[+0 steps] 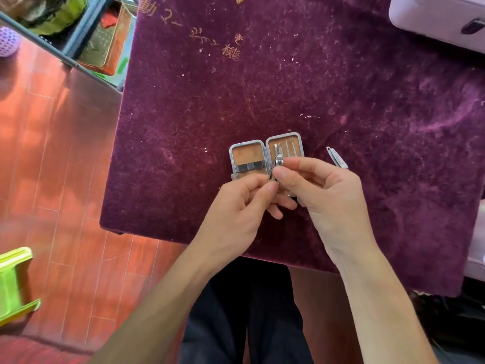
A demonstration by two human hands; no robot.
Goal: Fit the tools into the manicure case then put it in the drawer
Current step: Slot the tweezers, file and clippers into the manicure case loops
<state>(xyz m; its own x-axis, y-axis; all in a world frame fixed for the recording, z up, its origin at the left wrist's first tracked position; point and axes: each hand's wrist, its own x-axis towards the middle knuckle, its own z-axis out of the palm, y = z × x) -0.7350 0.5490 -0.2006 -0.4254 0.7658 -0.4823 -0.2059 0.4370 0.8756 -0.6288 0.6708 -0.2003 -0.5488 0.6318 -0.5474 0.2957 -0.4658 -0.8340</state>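
A small metal manicure case (248,156) lies open on the purple velvet table (288,88). Its left half holds only a dark elastic strap (249,166). Thin tools (287,148) stand tucked in its right half. Just above the case's hinge, my left hand (241,203) and my right hand (322,185) both pinch a silver nail clipper (277,165). My fingers hide the lower part of the case's right half. A small folded metal tool (337,158) lies loose on the velvet to the right of the case.
A pale lilac box with a dark latch (441,19) sits at the table's far right corner. Left of the table are a red wooden floor, a shelf with a tin (110,46) and a green stool (15,282). The table's near edge is over my legs.
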